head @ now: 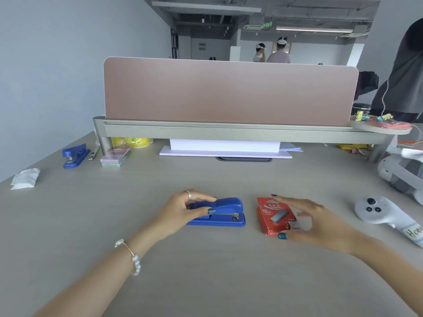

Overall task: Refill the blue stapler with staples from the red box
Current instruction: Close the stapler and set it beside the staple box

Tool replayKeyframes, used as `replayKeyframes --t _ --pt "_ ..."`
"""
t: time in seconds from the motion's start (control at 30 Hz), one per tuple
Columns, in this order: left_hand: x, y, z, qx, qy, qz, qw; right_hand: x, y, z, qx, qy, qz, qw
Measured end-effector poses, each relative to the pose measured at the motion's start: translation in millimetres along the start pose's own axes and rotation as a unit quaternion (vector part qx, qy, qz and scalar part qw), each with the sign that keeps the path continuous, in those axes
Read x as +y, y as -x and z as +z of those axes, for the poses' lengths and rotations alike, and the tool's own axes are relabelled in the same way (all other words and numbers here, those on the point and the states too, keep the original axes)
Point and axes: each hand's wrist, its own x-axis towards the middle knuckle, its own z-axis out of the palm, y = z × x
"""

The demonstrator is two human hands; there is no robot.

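Observation:
A blue stapler point(225, 212) lies flat on the grey desk just in front of me, its head pointing right. My left hand point(183, 211) grips its rear end, thumb on the near side and fingers over the top. To its right lies the red staple box point(274, 217), flat and closed. My right hand point(318, 221) is spread over the box's right side, thumb at its near edge and fingertips near its far corner; whether it grips the box is unclear.
A second blue stapler point(74, 155) and a stack of small boxes point(115, 154) sit at the far left. A white controller point(384, 212) lies right of my right hand. A pink divider point(229, 92) closes the back; paper point(225, 147) lies beneath its shelf.

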Motion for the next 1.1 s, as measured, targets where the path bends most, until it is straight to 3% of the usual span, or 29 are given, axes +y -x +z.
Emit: replayKeyframes --t 0.47,0.9,0.97,1.1 --pt "-16.9 -14.3 -1.6 0.029 0.043 0.019 0.998 8.7 -24.7 32.9 0.009 0.003 -0.081 0.997" --pt "-57.3 -129.4 -44.5 0.088 0.064 -0.06 0.992 30.6 -180.0 37.3 0.009 -0.012 -0.017 1.0" --pt "-61.5 -139.5 -49.8 0.09 0.055 -0.059 0.993 32.7 -191.9 35.7 0.0 0.014 -0.016 1.0" --pt "-39.9 -141.9 -50.0 0.088 -0.071 -0.009 0.994 1.7 -179.5 10.0 -0.018 0.044 -0.053 0.997"
